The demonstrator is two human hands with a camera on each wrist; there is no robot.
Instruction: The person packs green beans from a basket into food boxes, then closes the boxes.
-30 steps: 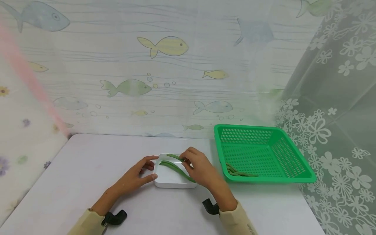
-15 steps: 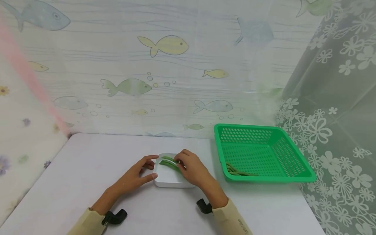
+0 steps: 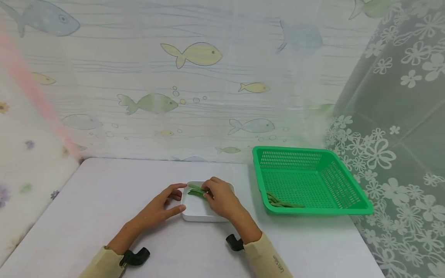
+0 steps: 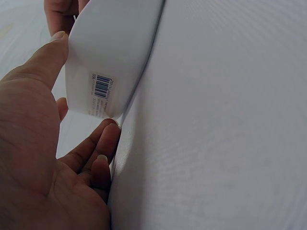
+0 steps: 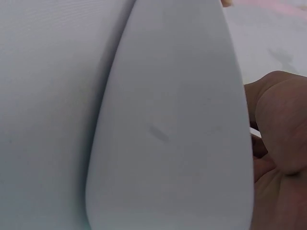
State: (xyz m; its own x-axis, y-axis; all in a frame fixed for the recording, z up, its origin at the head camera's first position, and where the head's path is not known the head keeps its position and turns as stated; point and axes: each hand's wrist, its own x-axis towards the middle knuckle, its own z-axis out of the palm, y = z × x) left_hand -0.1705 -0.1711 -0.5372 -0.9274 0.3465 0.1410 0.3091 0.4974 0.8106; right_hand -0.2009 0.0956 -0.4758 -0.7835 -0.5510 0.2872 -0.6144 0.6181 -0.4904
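A small white tray (image 3: 205, 218) stands on the table, with green beans (image 3: 196, 193) lying in it. My left hand (image 3: 160, 206) holds the tray's left end, thumb at the front corner and index finger at the back corner; in the left wrist view the thumb touches the rim beside a barcode label (image 4: 101, 88). Over the tray, my right hand (image 3: 222, 199) pinches a paler green bean (image 3: 194, 187) between thumb and fingers. That bean's right part is hidden by the hand. The tray's wall (image 5: 168, 124) covers much of the right wrist view.
To the right, a green plastic basket (image 3: 292, 181) has several green beans (image 3: 281, 202) in its front left corner. A fish-print curtain (image 3: 194, 116) hangs behind the white table (image 3: 114, 185). Black wrist-worn devices (image 3: 137, 256) sit by both sleeves.
My right hand has moved left across the tray, carrying the pinched bean toward its left end beside the other beans. The left hand has stayed in place on the tray.
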